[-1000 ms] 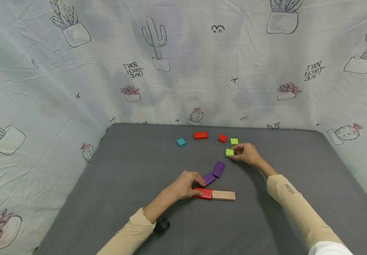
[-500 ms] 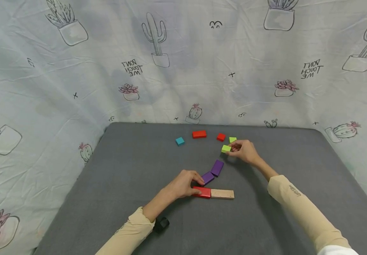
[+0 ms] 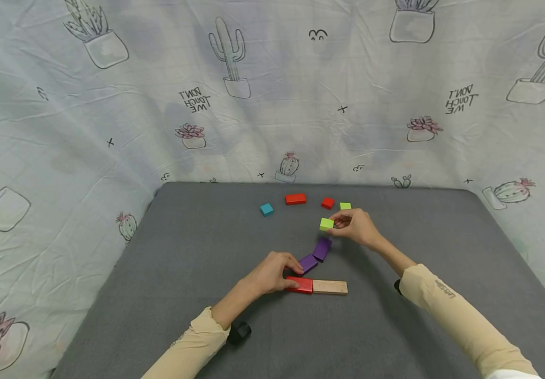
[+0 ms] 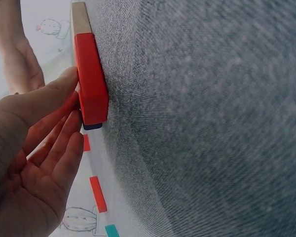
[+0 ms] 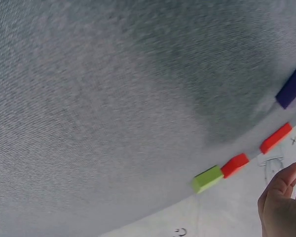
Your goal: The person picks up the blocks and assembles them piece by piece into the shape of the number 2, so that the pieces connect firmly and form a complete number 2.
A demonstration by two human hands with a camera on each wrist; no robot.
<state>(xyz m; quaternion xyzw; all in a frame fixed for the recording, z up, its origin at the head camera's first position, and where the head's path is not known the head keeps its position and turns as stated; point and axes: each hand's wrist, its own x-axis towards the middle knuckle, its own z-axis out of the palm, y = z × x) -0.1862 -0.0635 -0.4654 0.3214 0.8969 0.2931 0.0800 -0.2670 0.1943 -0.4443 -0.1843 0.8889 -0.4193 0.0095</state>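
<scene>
My left hand point(image 3: 270, 273) lies at the left end of a red block point(image 3: 304, 286), which it pinches; in the left wrist view the thumb presses the block's side. Its index fingertip comes against a purple block point(image 3: 308, 262). A plain wooden block point(image 3: 330, 287) continues the row to the right of the red one. My right hand point(image 3: 356, 226) pinches a lime-green block point(image 3: 326, 224) between thumb and fingers, over the far end of a second purple block point(image 3: 322, 249). Only a sliver of that green block shows in the right wrist view.
Toward the back of the grey table point(image 3: 197, 237) are a blue block point(image 3: 266, 209), a long red block point(image 3: 295, 199), a small red block point(image 3: 327, 202) and another lime-green block point(image 3: 345, 206). A cactus-print cloth point(image 3: 263, 126) hangs behind.
My right hand has carried the lime-green block leftward, away from the other green one and closer to the purple blocks. The left hand stays where it was.
</scene>
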